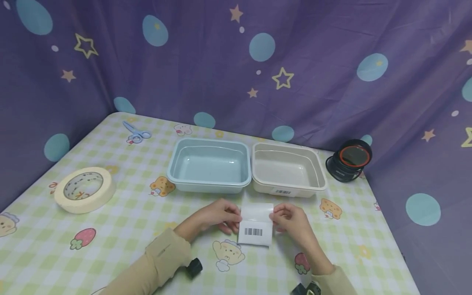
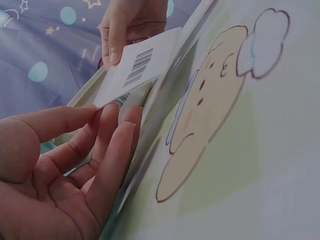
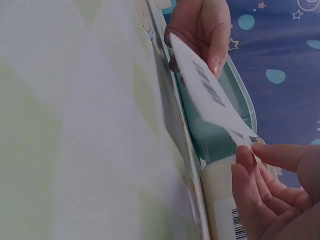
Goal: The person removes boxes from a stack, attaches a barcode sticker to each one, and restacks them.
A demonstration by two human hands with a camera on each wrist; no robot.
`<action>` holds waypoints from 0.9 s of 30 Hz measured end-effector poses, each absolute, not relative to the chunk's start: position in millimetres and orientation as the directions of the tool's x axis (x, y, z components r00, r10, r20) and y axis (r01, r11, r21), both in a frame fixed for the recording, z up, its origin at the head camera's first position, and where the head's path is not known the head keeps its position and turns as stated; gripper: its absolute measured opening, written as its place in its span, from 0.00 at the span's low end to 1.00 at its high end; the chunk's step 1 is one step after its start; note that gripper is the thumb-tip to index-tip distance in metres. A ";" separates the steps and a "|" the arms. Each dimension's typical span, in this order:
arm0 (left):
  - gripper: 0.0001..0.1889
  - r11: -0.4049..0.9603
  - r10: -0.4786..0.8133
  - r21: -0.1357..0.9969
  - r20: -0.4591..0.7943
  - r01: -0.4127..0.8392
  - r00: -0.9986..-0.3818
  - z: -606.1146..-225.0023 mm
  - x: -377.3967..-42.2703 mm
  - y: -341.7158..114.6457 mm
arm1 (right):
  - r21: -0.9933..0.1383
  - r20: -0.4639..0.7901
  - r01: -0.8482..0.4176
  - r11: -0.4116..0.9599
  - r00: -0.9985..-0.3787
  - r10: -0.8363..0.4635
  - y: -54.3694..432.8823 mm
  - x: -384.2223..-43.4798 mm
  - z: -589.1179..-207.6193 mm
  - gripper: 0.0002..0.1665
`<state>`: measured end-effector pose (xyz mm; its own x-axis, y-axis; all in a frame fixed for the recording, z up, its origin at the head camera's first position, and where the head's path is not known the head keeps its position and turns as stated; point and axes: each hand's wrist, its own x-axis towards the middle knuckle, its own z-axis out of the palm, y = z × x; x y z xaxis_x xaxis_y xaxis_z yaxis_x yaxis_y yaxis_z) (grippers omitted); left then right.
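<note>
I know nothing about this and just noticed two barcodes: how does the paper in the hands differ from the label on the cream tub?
Place: the paper is pinched by the left hand and the right hand, while the label sits on the near wall of the cream tub.
Size: the paper looks clearly larger than the label in the head view.
Shared: both are white with a black barcode.

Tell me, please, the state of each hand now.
Left hand: pinching the white rectangular barcode label by its left edge.
Right hand: pinching the label's right edge.
</note>
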<state>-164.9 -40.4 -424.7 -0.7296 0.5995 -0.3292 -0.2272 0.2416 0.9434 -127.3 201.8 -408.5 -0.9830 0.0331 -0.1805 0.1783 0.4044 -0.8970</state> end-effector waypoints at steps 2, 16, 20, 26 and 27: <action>0.08 0.237 0.594 0.945 -0.324 -0.225 -0.736 -423.9 -164.4 -39.8 | -0.893 -0.169 0.175 0.414 -0.984 0.052 201.0 -127.1 -407.9 0.10; 0.08 0.245 0.554 0.965 -0.214 -0.088 -0.804 -397.3 -151.1 -26.8 | -0.704 0.141 -0.048 0.709 -0.987 0.073 203.4 -118.2 -380.6 0.06; 0.07 0.269 0.522 0.963 -0.140 0.007 -0.842 -386.1 -147.8 -24.6 | -0.700 0.208 -0.107 0.706 -0.976 0.058 201.0 -116.1 -370.1 0.06; 0.07 0.267 0.476 0.961 -0.064 0.075 -0.877 -369.1 -147.4 -26.0 | -0.692 0.353 -0.193 0.696 -0.931 0.094 200.6 -118.1 -355.5 0.08; 0.07 0.263 0.468 0.962 -0.053 0.081 -0.882 -366.2 -147.9 -26.4 | -0.693 0.378 -0.213 0.689 -0.921 0.096 200.5 -118.1 -353.4 0.09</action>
